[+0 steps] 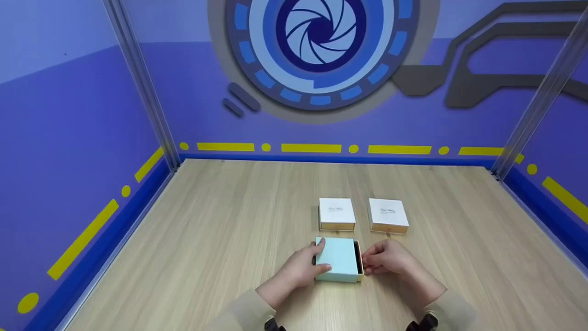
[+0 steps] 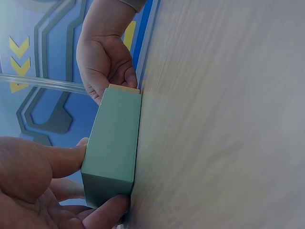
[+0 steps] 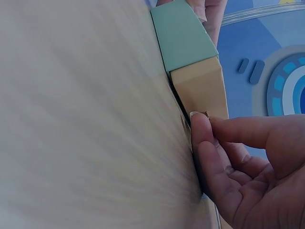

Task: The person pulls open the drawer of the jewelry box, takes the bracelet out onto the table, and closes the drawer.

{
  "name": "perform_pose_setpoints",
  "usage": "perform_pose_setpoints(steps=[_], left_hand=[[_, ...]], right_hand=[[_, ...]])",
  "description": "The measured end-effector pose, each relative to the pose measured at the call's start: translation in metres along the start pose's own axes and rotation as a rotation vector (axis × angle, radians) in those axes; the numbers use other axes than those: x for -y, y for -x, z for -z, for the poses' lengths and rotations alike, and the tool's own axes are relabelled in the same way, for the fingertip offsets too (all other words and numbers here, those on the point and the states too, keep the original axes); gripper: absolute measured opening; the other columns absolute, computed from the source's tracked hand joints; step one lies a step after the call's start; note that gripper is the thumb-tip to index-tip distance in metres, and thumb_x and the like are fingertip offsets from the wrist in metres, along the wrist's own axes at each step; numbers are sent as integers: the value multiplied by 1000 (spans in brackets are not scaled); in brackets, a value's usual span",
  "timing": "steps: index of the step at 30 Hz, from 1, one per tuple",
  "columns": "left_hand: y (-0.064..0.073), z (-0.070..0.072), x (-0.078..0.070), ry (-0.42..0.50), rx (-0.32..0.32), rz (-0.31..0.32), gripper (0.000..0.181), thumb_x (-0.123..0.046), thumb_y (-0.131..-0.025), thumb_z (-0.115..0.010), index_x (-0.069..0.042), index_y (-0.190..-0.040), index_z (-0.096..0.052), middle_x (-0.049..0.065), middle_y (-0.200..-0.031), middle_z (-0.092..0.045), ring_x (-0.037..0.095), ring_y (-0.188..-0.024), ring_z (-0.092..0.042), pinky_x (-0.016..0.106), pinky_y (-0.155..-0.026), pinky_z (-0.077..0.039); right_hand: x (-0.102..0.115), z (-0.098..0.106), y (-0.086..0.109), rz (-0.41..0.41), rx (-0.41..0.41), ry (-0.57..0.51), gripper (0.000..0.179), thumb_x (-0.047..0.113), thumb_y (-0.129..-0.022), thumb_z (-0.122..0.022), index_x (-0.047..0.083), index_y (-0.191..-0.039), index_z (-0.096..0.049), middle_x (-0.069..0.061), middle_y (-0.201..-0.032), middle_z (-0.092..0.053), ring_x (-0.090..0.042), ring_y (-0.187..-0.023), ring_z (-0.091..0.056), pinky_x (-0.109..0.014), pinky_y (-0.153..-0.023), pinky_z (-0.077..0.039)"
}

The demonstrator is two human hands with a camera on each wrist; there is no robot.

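Observation:
A mint green drawer box (image 1: 336,257) lies flat on the wooden table, its cream inner drawer (image 3: 199,88) sticking out a little on the right side. My left hand (image 1: 301,265) grips the green sleeve at its left end, with digits on the top face and others low at the end, as the left wrist view shows. At the drawer's front, my right hand (image 1: 388,257) pinches a small brown pull tab (image 3: 207,114) between thumb and fingertips. A dark gap shows between sleeve and drawer front in the head view. The drawer's contents are hidden.
Two white-topped boxes with tan sides stand behind the green one: a left white box (image 1: 336,213) and a right white box (image 1: 388,214). Blue printed panels (image 1: 183,92) wall in the table (image 1: 220,220) at the back and both sides.

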State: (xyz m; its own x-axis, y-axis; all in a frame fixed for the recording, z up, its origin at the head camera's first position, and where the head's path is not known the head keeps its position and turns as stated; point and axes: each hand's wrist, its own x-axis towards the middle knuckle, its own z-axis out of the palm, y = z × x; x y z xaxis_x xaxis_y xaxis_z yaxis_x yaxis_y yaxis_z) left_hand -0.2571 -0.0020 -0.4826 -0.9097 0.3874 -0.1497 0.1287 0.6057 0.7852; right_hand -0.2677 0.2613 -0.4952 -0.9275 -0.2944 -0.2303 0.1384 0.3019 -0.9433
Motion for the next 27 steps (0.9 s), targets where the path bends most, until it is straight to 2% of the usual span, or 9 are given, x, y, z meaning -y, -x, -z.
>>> perform_pose_setpoints(steps=[13,27], left_hand=[[1,1,-1,18,6,8,74,-27,-97,-72,-9,-160,-36,29,-165,-30,43,-153,-32,57,-125,-28],[2,1,-1,32,2,11,74,-25,-96,-72,-9,-159,-37,29,-165,-29,44,-153,-31,58,-124,-30]], right_hand=[[-1,6,2,-5,20,3,14,-5,-94,-62,-16,-101,-68,0,-76,-73,-7,-68,-70,-21,-66,-62],[-4,14,6,-4,3,44,16,-2,-94,-64,-15,-102,-69,0,-78,-74,-7,-69,-71,-21,-65,-61]])
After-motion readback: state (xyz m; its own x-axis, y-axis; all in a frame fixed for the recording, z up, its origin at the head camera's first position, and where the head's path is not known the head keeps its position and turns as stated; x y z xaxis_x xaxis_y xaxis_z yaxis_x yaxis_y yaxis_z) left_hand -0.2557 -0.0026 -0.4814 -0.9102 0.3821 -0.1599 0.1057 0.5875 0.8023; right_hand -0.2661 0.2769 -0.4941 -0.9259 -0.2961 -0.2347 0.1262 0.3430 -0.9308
